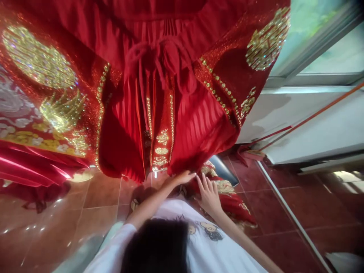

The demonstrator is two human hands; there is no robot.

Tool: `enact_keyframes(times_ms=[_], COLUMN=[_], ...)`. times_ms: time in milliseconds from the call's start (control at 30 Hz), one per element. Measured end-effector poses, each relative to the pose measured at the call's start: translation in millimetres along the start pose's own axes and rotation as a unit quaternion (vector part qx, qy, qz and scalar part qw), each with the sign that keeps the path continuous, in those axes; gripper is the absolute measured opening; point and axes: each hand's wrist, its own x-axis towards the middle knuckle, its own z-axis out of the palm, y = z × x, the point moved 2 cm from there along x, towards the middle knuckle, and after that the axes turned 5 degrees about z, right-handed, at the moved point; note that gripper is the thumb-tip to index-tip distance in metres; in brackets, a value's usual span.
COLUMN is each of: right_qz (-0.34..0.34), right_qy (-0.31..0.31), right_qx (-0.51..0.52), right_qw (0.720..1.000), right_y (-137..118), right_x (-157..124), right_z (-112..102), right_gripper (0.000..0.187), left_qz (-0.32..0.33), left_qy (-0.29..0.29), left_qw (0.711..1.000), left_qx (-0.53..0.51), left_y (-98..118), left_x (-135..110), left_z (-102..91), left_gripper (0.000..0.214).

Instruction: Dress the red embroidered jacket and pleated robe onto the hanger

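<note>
A red garment [199,125] with pleated panels, gold beaded edging and a tied red cord bow [170,57] hangs in front of me. My left hand [185,177] is at its lower hem, with the fingers pressed together on the red cloth. My right hand [209,189] is just beside it, its fingers stretched out and slightly apart, the index fingertip close to my left fingertips. Its thumb is hidden. Below my right hand lies a red cloth with gold trim [231,203]. Anything small between the fingertips is too fine to make out.
At the left hangs an embroidered red and pink cloth [25,121]. A window [327,57] and a white wall [284,121] stand at the right, with a long orange stick [321,112] leaning there. Reddish tiles [99,193] cover the floor. My dark hair [156,246] blocks the lower middle.
</note>
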Motion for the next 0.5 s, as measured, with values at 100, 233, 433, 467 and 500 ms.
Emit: enact_keyframes(times_ms=[100,233,433,467,500], right_qz=[0.048,0.095,0.087,0.072,0.051], right_qy=[0.014,-0.027,-0.040,-0.038,-0.041], right_qx=[0.008,0.084,0.229,0.263,0.303], right_qw=[0.999,0.992,0.969,0.961,0.951], right_y=[-14,-25,-29,-32,-35], right_x=[1,24,38,40,42], right_z=[7,-14,-101,-120,-139], right_gripper=[0.062,0.064,0.028,0.035,0.040], left_qz=[-0.003,0.022,0.074,0.081,0.086], left_qy=[0.025,0.073,0.108,0.109,0.104], left_qw=[1.000,0.996,0.990,0.990,0.990], left_qx=[-0.014,-0.038,-0.047,-0.043,-0.039], left_y=[-16,-19,-3,0,3], left_x=[3,-2,-50,-60,-70], left_z=[-3.6,-11.6,-40.6,-46.4,-51.4], left_gripper=[0.031,0.032,0.035,0.032,0.028])
